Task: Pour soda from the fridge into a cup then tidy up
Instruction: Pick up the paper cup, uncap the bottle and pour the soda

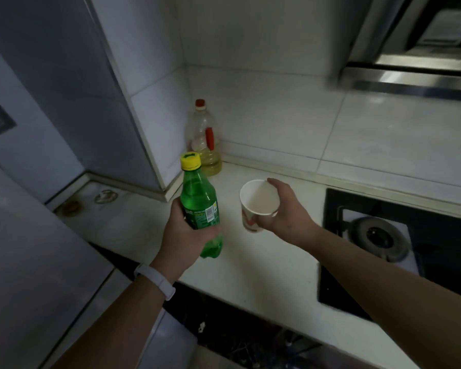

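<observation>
My left hand point(184, 235) grips a green soda bottle point(198, 198) around its lower half, upright above the white counter point(264, 267). Its yellow cap point(190, 161) is on. My right hand point(285, 209) holds a white paper cup point(256, 206) by its side and rim, to the right of the bottle. The cup tilts slightly toward me and looks empty inside. Bottle and cup are apart, about a hand's width between them.
A clear oil bottle with a red cap point(204, 139) stands in the counter's back corner. A black gas hob with a burner point(378, 238) lies to the right. A range hood point(410, 75) hangs at upper right. The grey fridge point(37, 235) is at left.
</observation>
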The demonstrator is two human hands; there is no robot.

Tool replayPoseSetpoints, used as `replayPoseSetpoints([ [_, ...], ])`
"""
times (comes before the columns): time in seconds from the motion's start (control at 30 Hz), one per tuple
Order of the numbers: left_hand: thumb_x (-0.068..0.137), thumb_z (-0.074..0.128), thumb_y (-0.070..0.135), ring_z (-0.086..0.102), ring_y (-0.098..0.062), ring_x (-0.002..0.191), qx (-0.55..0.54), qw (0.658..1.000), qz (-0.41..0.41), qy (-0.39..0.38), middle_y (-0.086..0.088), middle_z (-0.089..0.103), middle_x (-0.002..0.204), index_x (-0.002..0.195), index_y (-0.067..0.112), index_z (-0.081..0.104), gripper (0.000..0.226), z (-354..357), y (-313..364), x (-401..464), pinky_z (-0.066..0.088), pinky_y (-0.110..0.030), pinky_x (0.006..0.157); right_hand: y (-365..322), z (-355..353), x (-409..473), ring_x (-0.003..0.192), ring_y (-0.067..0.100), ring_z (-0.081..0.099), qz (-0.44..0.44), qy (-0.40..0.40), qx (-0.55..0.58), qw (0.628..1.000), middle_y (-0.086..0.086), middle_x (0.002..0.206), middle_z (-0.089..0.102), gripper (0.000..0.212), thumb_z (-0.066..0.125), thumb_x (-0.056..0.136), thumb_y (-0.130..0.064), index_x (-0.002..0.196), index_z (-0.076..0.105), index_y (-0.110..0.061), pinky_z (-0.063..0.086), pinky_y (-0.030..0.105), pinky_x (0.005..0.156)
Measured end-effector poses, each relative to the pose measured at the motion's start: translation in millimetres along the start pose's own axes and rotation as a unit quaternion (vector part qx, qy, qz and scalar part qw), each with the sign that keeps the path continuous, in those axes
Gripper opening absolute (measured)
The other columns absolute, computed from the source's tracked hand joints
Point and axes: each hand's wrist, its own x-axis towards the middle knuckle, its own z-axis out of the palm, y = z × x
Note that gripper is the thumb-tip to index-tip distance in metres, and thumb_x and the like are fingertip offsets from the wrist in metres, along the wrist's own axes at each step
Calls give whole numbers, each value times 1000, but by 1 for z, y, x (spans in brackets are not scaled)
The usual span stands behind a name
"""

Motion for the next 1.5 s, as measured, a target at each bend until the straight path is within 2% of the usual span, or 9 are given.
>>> replayPoseSetpoints([
  [0.23, 61, 89, 5, 65, -8, 93, -1, 996, 37, -86, 10, 67, 104, 108, 38, 50, 70, 25, 24, -10, 53, -32, 80, -5, -35, -46, 126, 15, 40, 30, 52, -4, 998, -3, 144, 33, 96, 82, 69, -33, 147, 27, -22, 41, 34, 103],
  [0.4, 64, 88, 3, 63, -4, 94, -9, 989, 52, -142, 12, 65, 106, 110, 36, 49, 69, 56, 40, -24, 51, -28, 79, 2, -61, -78, 119, 9, 37, 54, 85, -16, 995, -7, 144, 32, 95, 80, 71, -32, 147, 25, -25, 37, 13, 87],
  [0.47, 64, 88, 4, 63, -3, 94, -7, 986, 57, -159, 12, 65, 106, 112, 35, 49, 69, 70, 47, -30, 50, -26, 77, 7, -74, -90, 124, 12, 39, 63, 103, -14, 993, -5, 143, 32, 95, 80, 70, -31, 148, 25, -24, 37, 18, 92],
  [0.6, 63, 88, 5, 63, -6, 95, -1, 979, 72, -191, 9, 65, 108, 120, 25, 49, 73, 103, 61, -47, 51, -29, 79, 19, -105, -120, 122, 11, 40, 81, 137, -8, 987, -5, 142, 35, 94, 80, 70, -30, 148, 26, -24, 38, 22, 92],
  [0.8, 65, 87, 2, 65, -8, 91, -10, 970, 82, -230, 7, 66, 105, 120, 25, 49, 70, 164, 84, -90, 53, -31, 78, 41, -157, -180, 127, 12, 39, 108, 174, 7, 979, -6, 143, 35, 101, 78, 62, -41, 147, 26, -25, 40, 37, 107],
  [0.97, 64, 86, 0, 62, -3, 88, -20, 957, 91, -275, 9, 65, 102, 114, 30, 49, 68, 229, 105, -143, 49, -27, 75, 71, -213, -247, 125, 10, 41, 136, 220, 12, 966, -8, 142, 34, 97, 81, 69, -33, 148, 25, -26, 39, 26, 100],
  [1.13, 59, 89, 5, 66, -10, 91, -13, 943, 104, -316, 8, 67, 102, 103, 38, 51, 67, 291, 121, -201, 52, -32, 78, 97, -263, -317, 125, 17, 45, 167, 259, 21, 951, -7, 143, 33, 97, 81, 69, -35, 147, 24, -30, 48, 40, 98],
  [1.37, 63, 86, -4, 65, -6, 86, -26, 918, 115, -379, 7, 67, 100, 104, 35, 51, 67, 373, 144, -289, 49, -25, 70, 127, -328, -414, 121, 11, 41, 181, 308, 19, 934, -10, 133, 34, 84, 79, 73, -30, 141, 29, -33, 44, 29, 96],
  [1.5, 63, 87, -2, 66, -10, 89, -28, 899, 111, -422, 6, 67, 102, 110, 33, 51, 69, 420, 157, -334, 50, -28, 73, 145, -363, -469, 123, 12, 41, 209, 350, -2, 913, -11, 138, 32, 92, 78, 73, -37, 147, 24, -28, 45, 31, 97],
])
